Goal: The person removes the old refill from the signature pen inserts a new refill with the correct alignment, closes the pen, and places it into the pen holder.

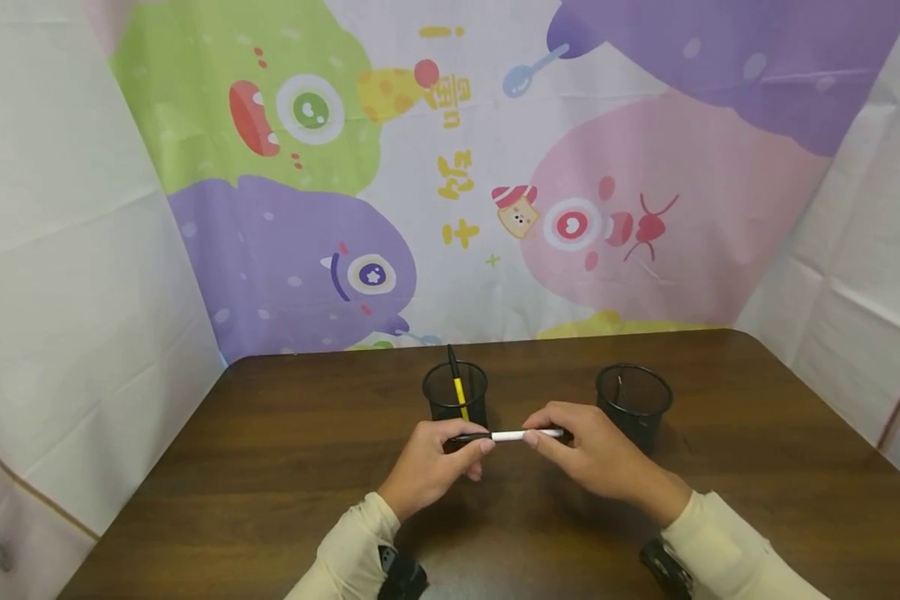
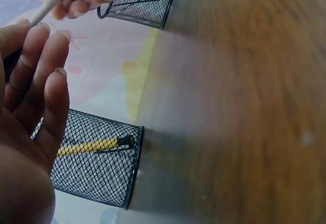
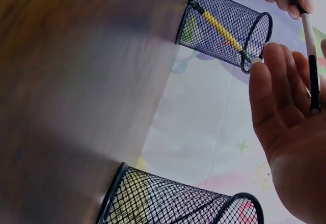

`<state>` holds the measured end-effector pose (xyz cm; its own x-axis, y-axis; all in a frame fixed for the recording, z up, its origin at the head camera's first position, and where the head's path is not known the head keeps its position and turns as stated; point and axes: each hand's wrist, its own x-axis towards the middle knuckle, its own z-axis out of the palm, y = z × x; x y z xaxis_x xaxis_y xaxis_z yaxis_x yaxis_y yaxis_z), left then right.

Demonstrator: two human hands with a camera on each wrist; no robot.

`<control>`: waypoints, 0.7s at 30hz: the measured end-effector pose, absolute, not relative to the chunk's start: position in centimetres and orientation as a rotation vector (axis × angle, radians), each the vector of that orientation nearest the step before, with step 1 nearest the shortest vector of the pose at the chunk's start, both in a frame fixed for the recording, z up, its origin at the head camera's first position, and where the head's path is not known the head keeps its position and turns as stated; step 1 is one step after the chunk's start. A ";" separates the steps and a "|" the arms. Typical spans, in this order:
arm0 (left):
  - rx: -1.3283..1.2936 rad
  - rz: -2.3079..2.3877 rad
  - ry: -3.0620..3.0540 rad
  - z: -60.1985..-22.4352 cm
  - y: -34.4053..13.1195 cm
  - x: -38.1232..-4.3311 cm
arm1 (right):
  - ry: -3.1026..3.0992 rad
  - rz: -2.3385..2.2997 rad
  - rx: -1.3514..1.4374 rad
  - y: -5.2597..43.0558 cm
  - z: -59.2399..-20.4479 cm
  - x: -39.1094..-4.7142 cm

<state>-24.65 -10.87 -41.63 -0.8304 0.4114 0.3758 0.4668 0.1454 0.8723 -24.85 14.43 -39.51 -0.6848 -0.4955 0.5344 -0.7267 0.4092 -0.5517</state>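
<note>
A slim pen (image 1: pixel 507 436) with a white barrel and black ends is held level between both hands above the table. My left hand (image 1: pixel 433 460) pinches its black left end between thumb and fingers. At the other end, my right hand (image 1: pixel 596 450) grips the pen with thumb and index finger, and a black tip shows past them. Behind the left hand stands a black mesh pen cup (image 3: pixel 186 18) with a yellow-and-black pen (image 1: pixel 459 388) leaning in it. Another mesh cup (image 1: pixel 640 423) is just behind the right hand; a thin dark stick (image 2: pixel 137 2) shows inside it.
Both cups stand on a dark wood-grain table (image 1: pixel 307 433). A cartoon-printed cloth (image 1: pixel 480 300) hangs behind the table's far edge, with white cloth (image 1: pixel 67 208) at the sides. Black straps (image 1: pixel 401 575) circle the wrists over pale sleeves.
</note>
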 end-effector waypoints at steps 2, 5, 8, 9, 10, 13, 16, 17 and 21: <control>-0.894 -1.813 -2.343 -41.7 -10.9 -24.7 | -2.399 1.137 1.070 14.6 -39.6 -24.9; -0.894 -1.803 -2.348 -41.7 -10.9 -24.7 | -2.427 1.147 1.090 14.7 -39.6 -25.0; -0.895 -1.804 -2.349 -41.7 -11.0 -24.8 | -2.435 1.166 1.114 14.8 -39.6 -25.0; -0.895 -1.803 -2.348 -41.7 -11.0 -24.8 | -2.428 1.168 1.124 14.7 -39.6 -25.0; -0.893 -1.803 -2.346 -41.7 -11.0 -24.8 | -2.419 1.171 1.132 14.7 -39.6 -25.0; -0.885 -1.800 -2.346 -41.7 -11.0 -24.8 | -2.393 1.169 1.143 14.6 -39.6 -25.0; -0.877 -1.794 -2.343 -41.6 -11.0 -24.8 | -2.380 1.169 1.144 14.6 -39.6 -25.0; -0.876 -1.792 -2.344 -41.6 -11.0 -24.8 | -2.379 1.168 1.142 14.6 -39.5 -25.0; -0.882 -1.802 -2.334 -41.7 -10.9 -24.8 | -2.360 1.156 1.141 14.5 -39.5 -24.9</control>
<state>-24.78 -10.93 -41.67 -0.8339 0.3965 0.3839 0.4717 0.1510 0.8687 -24.92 14.49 -39.45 -0.6510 -0.5333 0.5402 -0.7537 0.3697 -0.5434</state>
